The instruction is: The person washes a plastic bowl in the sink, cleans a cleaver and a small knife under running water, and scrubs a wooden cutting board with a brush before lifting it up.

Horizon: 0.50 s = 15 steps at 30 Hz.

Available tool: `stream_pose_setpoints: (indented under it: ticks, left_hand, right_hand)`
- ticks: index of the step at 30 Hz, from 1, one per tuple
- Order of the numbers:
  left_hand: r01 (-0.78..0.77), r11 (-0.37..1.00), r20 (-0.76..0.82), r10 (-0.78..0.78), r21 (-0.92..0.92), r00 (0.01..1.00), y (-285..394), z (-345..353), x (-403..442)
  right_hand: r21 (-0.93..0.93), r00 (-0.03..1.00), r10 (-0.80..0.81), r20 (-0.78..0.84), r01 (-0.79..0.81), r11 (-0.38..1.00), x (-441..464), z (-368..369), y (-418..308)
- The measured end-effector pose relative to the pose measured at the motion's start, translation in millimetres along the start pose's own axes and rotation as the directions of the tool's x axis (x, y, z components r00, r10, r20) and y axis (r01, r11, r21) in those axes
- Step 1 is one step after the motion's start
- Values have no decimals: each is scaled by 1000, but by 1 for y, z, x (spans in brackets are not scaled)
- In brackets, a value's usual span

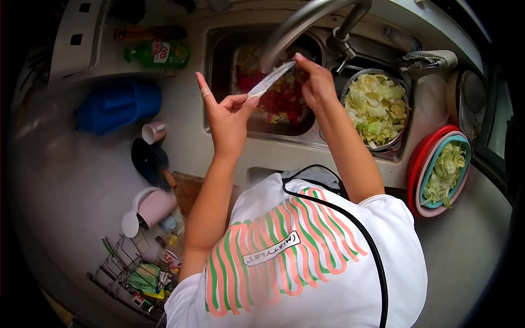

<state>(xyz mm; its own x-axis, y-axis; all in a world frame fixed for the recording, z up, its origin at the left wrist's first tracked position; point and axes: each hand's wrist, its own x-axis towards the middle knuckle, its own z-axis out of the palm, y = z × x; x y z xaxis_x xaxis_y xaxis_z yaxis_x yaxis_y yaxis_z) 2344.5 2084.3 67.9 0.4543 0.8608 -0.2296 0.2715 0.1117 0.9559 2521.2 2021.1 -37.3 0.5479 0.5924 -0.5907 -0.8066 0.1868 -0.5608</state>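
Note:
Above the left sink basin (257, 130), my left hand (229, 117) pinches one end of a thin whitish, blade-like object (272, 78), with the index finger stretched out. At its other end my right hand (315, 82) has its fingertips closed on the tip. The object slants up to the right, under the curved faucet (292, 30). Red and pale scraps (281, 104) lie in the basin below. In the right basin a round metal colander (391, 145) holds chopped pale green leaves (374, 106).
Stacked red, pink and teal basins (415, 175) with more leaves stand at the right. On the left are a green bottle (164, 53), a blue jug (120, 106), a pink cup (154, 132), a dark pan (147, 161), a pink kettle (156, 205) and a wire rack (117, 268).

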Motion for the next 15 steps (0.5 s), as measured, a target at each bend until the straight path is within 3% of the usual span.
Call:
stream_pose_setpoints:
  ticks: [3,7,10,13,15]
  left_hand:
    - [16,1000,-21,-16,-21,1000,-5,-3,5]
    - [38,997,-1,-38,-62,999,-12,7,12]
    - [28,998,26,-27,-54,999,-14,14,11]
    - [35,998,42,-33,-52,999,-9,21,9]
    - [33,999,33,-32,-38,999,-6,23,8]
  right_hand:
    - [-22,992,67,-107,-69,997,-9,1,-14]
    - [-131,949,262,173,-241,962,-46,23,7]
    - [-65,936,317,156,-310,948,-38,20,10]
    - [90,992,123,38,-126,988,-34,28,25]
    - [-10,992,111,60,-111,994,-41,28,24]
